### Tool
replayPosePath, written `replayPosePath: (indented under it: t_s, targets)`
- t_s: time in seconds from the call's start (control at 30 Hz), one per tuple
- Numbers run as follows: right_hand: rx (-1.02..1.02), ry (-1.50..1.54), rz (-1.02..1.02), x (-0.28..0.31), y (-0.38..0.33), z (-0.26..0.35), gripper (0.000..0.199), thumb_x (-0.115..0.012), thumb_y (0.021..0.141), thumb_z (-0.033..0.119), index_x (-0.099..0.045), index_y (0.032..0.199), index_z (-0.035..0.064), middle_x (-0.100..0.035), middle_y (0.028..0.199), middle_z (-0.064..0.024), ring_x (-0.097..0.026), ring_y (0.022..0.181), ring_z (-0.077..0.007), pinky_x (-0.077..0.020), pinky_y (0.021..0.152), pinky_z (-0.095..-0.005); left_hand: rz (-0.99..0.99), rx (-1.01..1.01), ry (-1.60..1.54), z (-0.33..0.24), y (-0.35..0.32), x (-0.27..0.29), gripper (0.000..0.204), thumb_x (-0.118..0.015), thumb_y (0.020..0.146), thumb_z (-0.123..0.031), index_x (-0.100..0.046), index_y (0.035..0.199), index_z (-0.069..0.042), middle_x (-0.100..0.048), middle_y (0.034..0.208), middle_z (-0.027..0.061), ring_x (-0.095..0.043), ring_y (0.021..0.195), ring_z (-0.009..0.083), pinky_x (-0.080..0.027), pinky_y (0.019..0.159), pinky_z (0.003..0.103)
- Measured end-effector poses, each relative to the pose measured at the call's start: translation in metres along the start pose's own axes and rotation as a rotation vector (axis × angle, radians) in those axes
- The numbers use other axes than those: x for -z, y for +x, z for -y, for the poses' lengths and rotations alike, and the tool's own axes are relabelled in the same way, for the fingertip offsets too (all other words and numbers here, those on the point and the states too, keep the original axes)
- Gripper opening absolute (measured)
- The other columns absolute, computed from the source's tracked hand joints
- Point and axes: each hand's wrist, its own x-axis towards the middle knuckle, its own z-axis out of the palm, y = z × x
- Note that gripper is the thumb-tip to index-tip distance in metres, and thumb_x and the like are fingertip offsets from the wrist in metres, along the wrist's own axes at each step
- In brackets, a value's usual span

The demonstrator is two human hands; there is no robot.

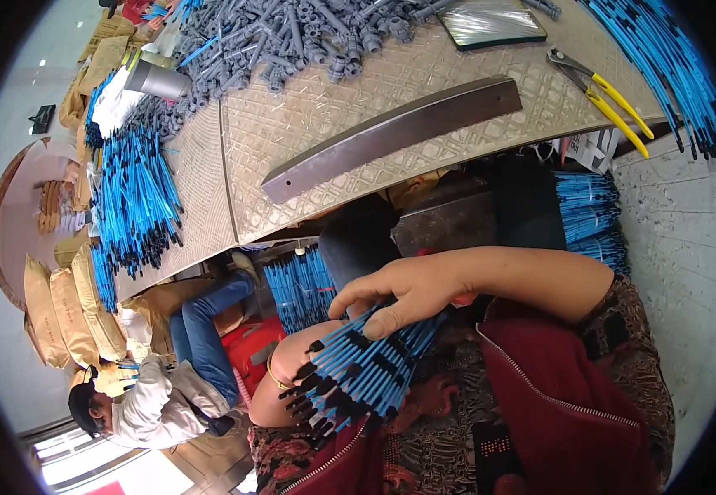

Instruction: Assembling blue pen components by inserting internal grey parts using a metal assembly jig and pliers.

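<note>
A bundle of thin blue rods with black ends (374,363) lies slanted over my lap. My right hand (412,293) reaches across from the right and is closed over the bundle's upper side, its thumb pressed on the rods. Beneath and left of the bundle is my left hand (307,337), its wrist wearing a gold-coloured bracelet (276,374). The rods hide the left fingers, so their grip cannot be made out.
The patterned table (234,165) holds a dark metal bar (391,132), yellow-handled cutters (601,95), grey plastic fittings (292,41), a metal cup (156,80) and blue rods (131,194). Bundled rods (589,210) lie below. Another person (168,404) sits at left near brown sacks (69,309).
</note>
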Motion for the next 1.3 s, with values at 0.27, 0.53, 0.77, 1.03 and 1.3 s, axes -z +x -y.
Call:
replayPosePath:
  t_s: [0.27, 0.53, 0.77, 1.03, 1.3]
  targets:
    - [0.152, -0.157, -0.149, -0.007, -0.010, -0.015, 0.064, -0.054, 0.085, 0.056, -0.048, 0.127, 0.0090, -0.060, 0.107, -0.0174, -0.059, 0.098, -0.0282, -0.0457, 0.083, -0.0379, 0.166, -0.066, 0.027, 0.004, 0.013, 0.007, 0.041, -0.055, 0.087, -0.035, -0.055, 0.108, 0.000, -0.058, 0.105, 0.0178, -0.057, 0.087, 0.0321, -0.046, 0.080, 0.037]
    - [0.115, -0.370, -0.038, 0.000, -0.016, 0.009, 0.063, -0.056, 0.084, 0.052, -0.046, 0.126, 0.0070, -0.058, 0.113, -0.0162, -0.056, 0.105, -0.0316, -0.0439, 0.087, -0.0397, 0.158, -0.251, 0.217, -0.018, 0.027, -0.005, 0.043, -0.053, 0.089, -0.034, -0.052, 0.116, 0.000, -0.057, 0.105, 0.0192, -0.056, 0.083, 0.0324, -0.046, 0.076, 0.037]
    - [0.305, -0.371, -0.382, 0.019, -0.032, -0.003, 0.068, -0.055, 0.085, 0.049, -0.039, 0.133, 0.0044, -0.053, 0.122, -0.0150, -0.050, 0.114, -0.0287, -0.0395, 0.094, -0.0362, 0.308, 0.398, -0.920, -0.093, 0.070, 0.015, 0.068, -0.044, 0.090, -0.045, -0.037, 0.127, 0.011, -0.051, 0.121, 0.0272, -0.057, 0.106, 0.0329, -0.051, 0.083, 0.049]
    - [-0.007, -0.059, -0.240, 0.005, -0.059, -0.043, 0.081, -0.054, 0.085, 0.054, -0.028, 0.138, -0.0019, -0.042, 0.133, -0.0193, -0.043, 0.122, -0.0299, -0.0340, 0.100, -0.0371, 0.623, 0.276, -2.737, -0.076, 0.073, -0.031, 0.068, -0.044, 0.089, -0.049, -0.033, 0.135, -0.001, -0.049, 0.110, 0.0179, -0.050, 0.099, 0.0278, -0.044, 0.089, 0.049]
    - [0.204, -0.554, -0.170, -0.005, -0.047, -0.040, 0.093, -0.063, 0.077, 0.054, -0.024, 0.140, -0.0015, -0.031, 0.142, -0.0215, -0.034, 0.130, -0.0330, -0.0247, 0.107, -0.0414, 0.348, 0.620, -2.416, -0.109, 0.035, 0.004, 0.069, -0.041, 0.090, -0.050, -0.022, 0.142, -0.009, -0.034, 0.126, 0.0182, -0.040, 0.114, 0.0331, -0.034, 0.096, 0.056]
